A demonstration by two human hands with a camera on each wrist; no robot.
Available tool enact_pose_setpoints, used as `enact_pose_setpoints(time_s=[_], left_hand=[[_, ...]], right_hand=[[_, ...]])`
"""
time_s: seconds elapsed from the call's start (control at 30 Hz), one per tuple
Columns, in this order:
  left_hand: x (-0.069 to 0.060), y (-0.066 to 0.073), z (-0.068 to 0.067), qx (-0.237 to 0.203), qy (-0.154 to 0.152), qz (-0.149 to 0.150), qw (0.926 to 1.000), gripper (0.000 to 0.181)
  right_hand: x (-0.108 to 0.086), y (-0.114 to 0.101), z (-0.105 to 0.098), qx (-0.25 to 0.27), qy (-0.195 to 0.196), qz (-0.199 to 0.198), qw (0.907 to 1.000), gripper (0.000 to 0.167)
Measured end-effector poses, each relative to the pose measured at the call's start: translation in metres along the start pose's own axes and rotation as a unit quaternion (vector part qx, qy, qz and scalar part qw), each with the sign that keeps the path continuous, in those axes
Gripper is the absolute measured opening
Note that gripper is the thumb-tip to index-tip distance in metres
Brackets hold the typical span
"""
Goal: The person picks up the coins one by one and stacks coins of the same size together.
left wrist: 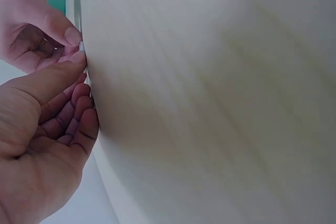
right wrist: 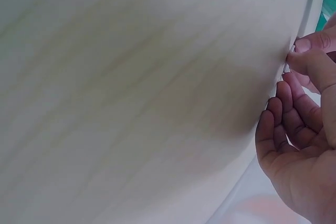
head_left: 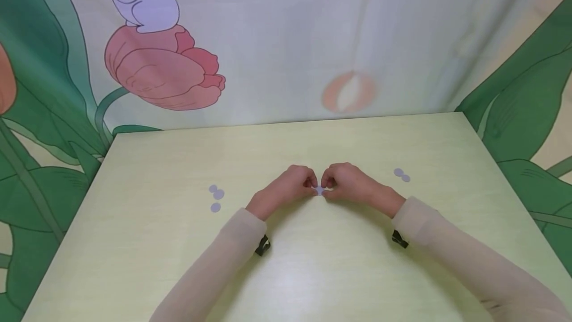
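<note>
"One small, flat, pale-lilac piece (head_left: 319,191), partly covered: where was it?"
"Between the left hand (head_left: 295,183) and right hand (head_left: 349,183); each pinched its near edge with thumb and finger."

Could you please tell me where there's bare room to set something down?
The table is bare between the two sleeves, and along its back edge by the printed cloth. It is crowded where the left hand and right hand nearly meet at a small pale piece; avoid also the three discs further left and two discs further right.
</note>
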State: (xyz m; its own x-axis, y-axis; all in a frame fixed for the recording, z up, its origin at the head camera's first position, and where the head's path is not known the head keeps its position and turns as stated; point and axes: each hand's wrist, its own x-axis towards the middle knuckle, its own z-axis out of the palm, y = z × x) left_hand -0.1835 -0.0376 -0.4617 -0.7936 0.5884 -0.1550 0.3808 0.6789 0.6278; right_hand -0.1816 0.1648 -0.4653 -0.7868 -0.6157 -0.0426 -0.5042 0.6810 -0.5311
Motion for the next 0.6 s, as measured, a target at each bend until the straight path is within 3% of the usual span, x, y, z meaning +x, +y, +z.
enact_pose_setpoints(time_s=[0.6], left_hand=[[-0.018, -0.011, -0.006, 0.0, 0.012, -0.004, 0.9999, 0.012]], right_hand=[[0.007, -0.012, 0.007, 0.0, -0.004, -0.039, 0.9992, 0.012]])
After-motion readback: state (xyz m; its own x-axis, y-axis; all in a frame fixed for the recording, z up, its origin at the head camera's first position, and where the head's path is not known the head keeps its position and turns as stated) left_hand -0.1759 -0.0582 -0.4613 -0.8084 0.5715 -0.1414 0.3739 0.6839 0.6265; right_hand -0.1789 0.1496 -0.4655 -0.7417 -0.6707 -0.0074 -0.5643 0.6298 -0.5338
